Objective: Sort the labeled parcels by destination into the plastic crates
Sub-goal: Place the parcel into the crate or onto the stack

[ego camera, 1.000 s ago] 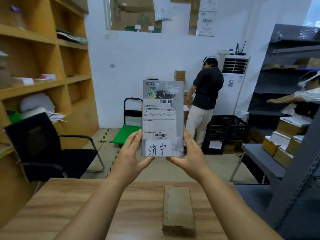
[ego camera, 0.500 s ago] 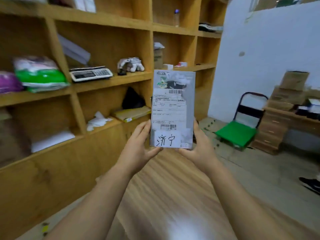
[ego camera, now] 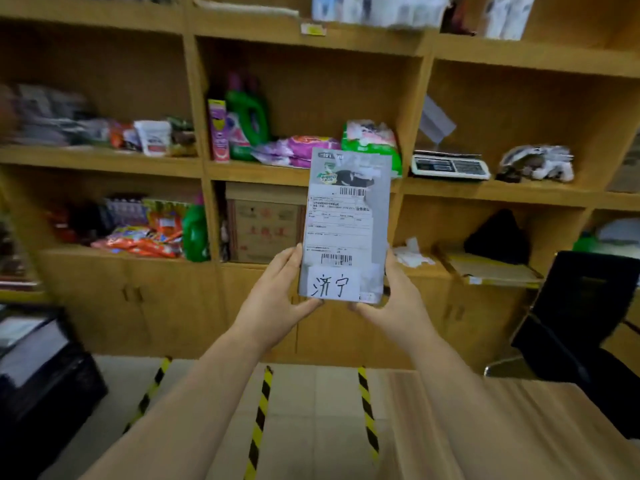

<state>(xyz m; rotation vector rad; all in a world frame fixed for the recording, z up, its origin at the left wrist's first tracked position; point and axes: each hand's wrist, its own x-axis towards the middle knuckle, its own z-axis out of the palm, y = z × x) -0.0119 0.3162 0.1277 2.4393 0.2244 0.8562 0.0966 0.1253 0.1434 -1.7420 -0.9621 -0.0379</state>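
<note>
Turned further left than before, the parcel (ego camera: pixel 346 223) stands upright before the shelves (ego camera: pixel 104 157), left hand (ego camera: pixel 277 306) and right hand (ego camera: pixel 398 308) gripping its lower edges; a dark crate (ego camera: pixel 45 386) sits below-left, nearer the left hand.

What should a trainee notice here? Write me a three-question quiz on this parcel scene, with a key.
1. True or false: the left hand and right hand both hold the grey flat parcel with the white shipping label upright, by its lower sides.
2. In this view, the white electronic scale on the wooden shelf appears: A) left of the parcel; B) right of the parcel; C) below the parcel.
3. Fill in: the white handwritten slip sits at the parcel's ____ end.
Key: 1 true; 2 B; 3 bottom.
</note>
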